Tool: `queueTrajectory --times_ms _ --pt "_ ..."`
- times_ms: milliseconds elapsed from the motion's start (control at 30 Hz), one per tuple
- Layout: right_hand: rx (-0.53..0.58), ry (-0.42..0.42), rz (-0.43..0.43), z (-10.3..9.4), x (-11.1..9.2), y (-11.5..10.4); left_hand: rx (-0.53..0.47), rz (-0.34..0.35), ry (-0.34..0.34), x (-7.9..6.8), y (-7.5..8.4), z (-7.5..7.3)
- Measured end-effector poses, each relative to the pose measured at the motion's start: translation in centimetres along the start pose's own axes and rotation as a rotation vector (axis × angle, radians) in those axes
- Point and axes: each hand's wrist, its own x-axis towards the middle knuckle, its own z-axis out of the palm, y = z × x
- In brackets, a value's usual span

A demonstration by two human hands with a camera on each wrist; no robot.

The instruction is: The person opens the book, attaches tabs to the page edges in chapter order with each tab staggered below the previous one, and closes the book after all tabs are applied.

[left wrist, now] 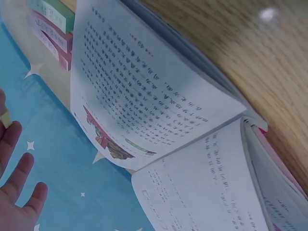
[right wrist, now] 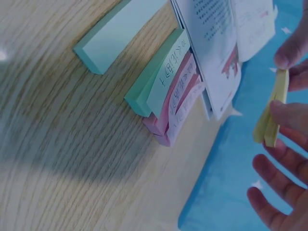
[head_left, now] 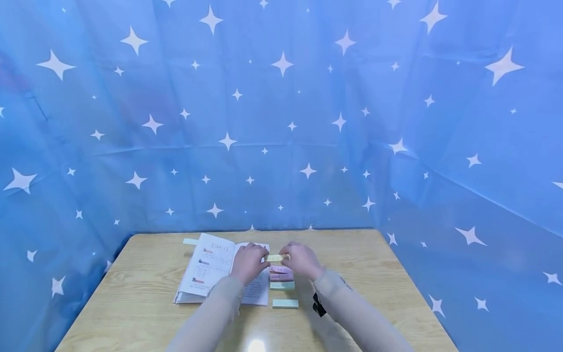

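Note:
Both hands hold a yellow sticky-note pad (head_left: 275, 257) between them, raised over the table at the book's right edge. My left hand (head_left: 249, 264) pinches its left end; my right hand (head_left: 302, 259) pinches the other end between thumb and fingers. In the right wrist view the yellow pad (right wrist: 272, 109) shows its layers parted at the near end. Below the hands lie pink and purple sticky-note pads (head_left: 281, 274) and a green pad (head_left: 282, 285), with handwriting on their top sheets. An open book (left wrist: 139, 82) with printed text lies under the left forearm.
A separate pale green pad (head_left: 285, 303) lies nearer the front. A pale tab (head_left: 190, 241) sticks out from the book's upper left. The wooden table (head_left: 360, 274) ends at a blue star-patterned curtain (head_left: 281, 122) behind and at the sides.

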Motion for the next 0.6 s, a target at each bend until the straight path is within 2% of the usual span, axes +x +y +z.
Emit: queueTrajectory --times_ms 167,300,600 --pt "0.02 -0.005 -0.015 0.03 0.22 0.35 0.036 0.027 0.001 0.38 -0.07 -0.03" --pt "0.05 -0.041 -0.008 -0.33 0.26 0.72 0.05 0.049 -0.006 0.46 0.08 -0.41" --pt "0.082 -0.088 0.001 -0.55 -0.22 0.84 0.061 0.004 -0.054 0.16 0.07 -0.26"
